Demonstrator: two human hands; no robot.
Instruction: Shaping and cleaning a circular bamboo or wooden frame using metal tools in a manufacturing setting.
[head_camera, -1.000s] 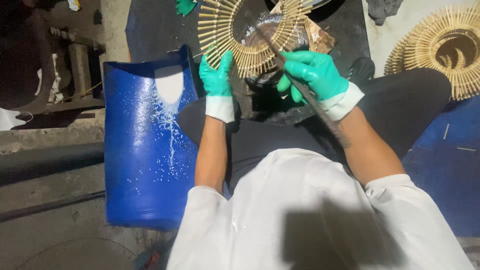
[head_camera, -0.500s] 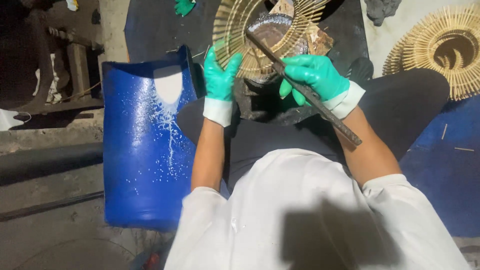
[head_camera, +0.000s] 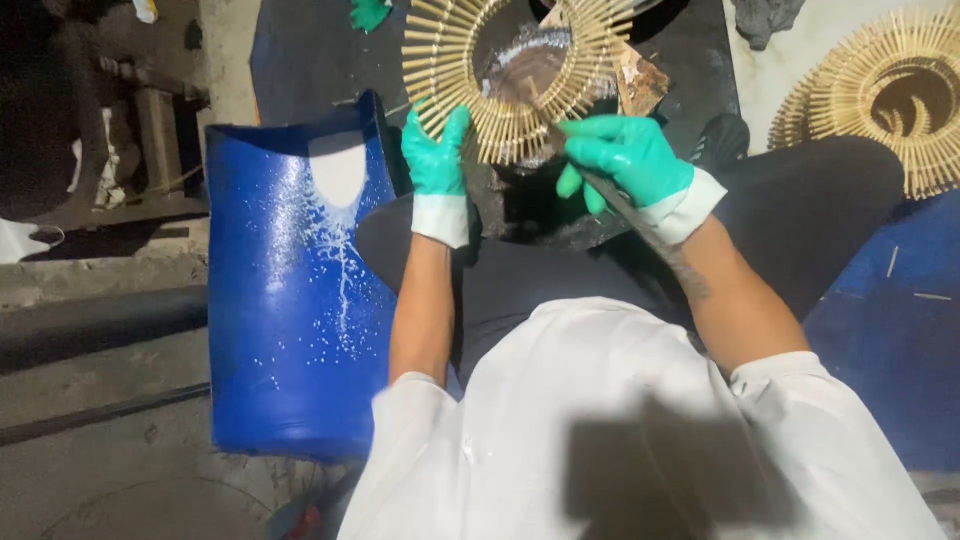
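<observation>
Both arms reach forward, bare from short white sleeves to the wrists. The left hand (head_camera: 437, 165), in a green glove, points fingers up, gripping. Just beside it, the gloved right hand (head_camera: 628, 160) is curled closed, knuckles upward.

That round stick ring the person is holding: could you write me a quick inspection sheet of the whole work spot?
Surface: blue plastic sheet on the left, splashed white.
Job's things: sunburst stick ring, held up; long dark tool.
Clutter: second stick ring lying at right; dark rag at top.
Grippers: left hand, green-gloved, grips the ring's lower edge; right hand, green-gloved, grips the tool.
Cables: nothing seen.
Surroundings: grey concrete floor; dim.
</observation>
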